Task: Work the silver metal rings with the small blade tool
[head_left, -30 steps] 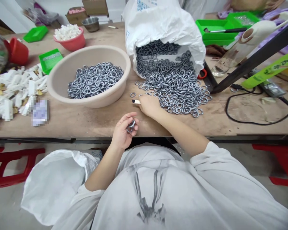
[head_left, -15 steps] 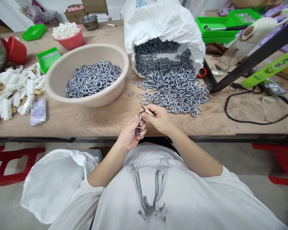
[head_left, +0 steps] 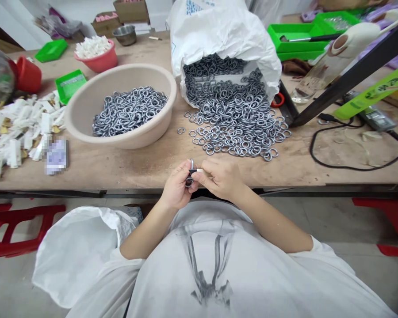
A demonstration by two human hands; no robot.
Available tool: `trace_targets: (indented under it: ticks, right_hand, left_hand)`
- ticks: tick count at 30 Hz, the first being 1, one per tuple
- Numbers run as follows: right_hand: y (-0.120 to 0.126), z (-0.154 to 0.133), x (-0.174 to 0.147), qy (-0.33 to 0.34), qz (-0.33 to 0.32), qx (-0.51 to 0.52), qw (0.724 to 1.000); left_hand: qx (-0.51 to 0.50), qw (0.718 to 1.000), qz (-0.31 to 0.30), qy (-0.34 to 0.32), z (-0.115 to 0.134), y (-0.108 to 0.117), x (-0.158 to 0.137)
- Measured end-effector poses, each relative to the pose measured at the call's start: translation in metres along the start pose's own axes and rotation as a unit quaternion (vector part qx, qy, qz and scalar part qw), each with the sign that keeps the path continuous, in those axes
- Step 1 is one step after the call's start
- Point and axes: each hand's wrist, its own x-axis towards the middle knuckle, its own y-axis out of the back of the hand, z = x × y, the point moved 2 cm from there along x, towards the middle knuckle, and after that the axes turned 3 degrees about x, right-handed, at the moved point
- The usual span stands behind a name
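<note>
Near the table's front edge, my left hand (head_left: 174, 187) is closed around a few grey rings. One ring (head_left: 192, 164) stands up between thumb and forefinger, and others show lower in the fingers. My right hand (head_left: 223, 179) grips a small knife (head_left: 193, 171) with a dark blade and a pale handle, mostly covered by the fingers. Its blade lies against the upright ring; the exact contact is too small to make out. Just beyond the hands, a heap of similar rings (head_left: 232, 128) spills from a white sack (head_left: 219, 31). A beige basin (head_left: 119, 143) to the left holds many more rings.
White plastic pieces (head_left: 16, 128) are piled at the left, near a red bowl (head_left: 101, 64) and a green tray (head_left: 69, 86). On the right are a slanted black bar (head_left: 351, 75), a bottle (head_left: 321, 73) and a black cable (head_left: 348, 168). An open white bag (head_left: 76, 256) stands below the table.
My right hand has moved slightly down and turned, bringing the knife's dark blade across to the ring in my left hand. My left hand stays nearly in place. The view has shifted slightly.
</note>
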Motion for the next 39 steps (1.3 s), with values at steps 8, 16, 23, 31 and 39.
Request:
trace_targets:
  ticks: [8,16,23,31,39]
  right_hand:
    - [-0.002,0.033,0.027,-0.172,-0.007,-0.059,0.983]
    - [-0.021,0.043,0.087,-0.156,-0.119,-0.202,0.960]
    - [-0.028,0.048,0.094,-0.171,-0.138,-0.235,0.947]
    - [-0.012,0.059,0.078,-0.190,-0.106,-0.155,0.964]
    - [-0.013,0.044,0.031,-0.166,-0.038,0.477,0.862]
  left_hand:
    - [0.014,0.997,-0.073,0.021,-0.001,0.004,-0.008]
    - [0.004,0.999,0.011,-0.031,0.010,0.021,-0.002]
    - [-0.007,0.997,0.063,-0.042,0.018,0.036,0.005]
    - [-0.018,0.999,0.047,-0.010,0.018,0.029,0.012]
    - [0.031,0.996,-0.044,0.074,-0.002,0.007,0.017]
